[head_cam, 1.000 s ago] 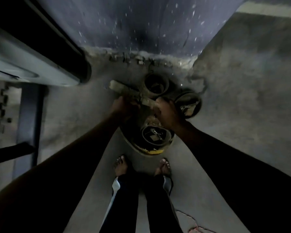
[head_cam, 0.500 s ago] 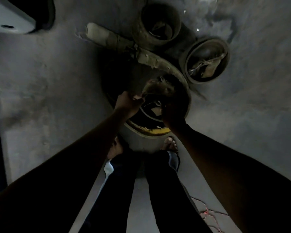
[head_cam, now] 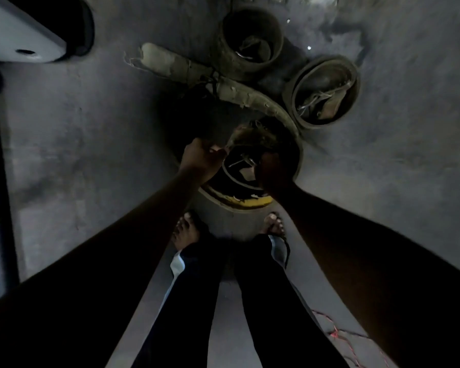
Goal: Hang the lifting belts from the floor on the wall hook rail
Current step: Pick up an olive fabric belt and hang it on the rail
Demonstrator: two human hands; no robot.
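Head view: worn belt (head_cam: 252,134) between both hands.

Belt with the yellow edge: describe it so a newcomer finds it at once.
Start at the person's feet on the grey floor; the belt pile lies just ahead. The yellow-edged belt is the coil nearest the toes, beneath both hands. Only it shows yellow; the two rolled belts farther off are plain drab.

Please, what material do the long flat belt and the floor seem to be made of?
The long flat belt looks like old leather or coated fabric, pale and matte; its surface flakes and peels along the edges, though the dim light leaves this open. The floor seems bare concrete or cement, grey and dull, with blotchy stains and no visible tile joints.
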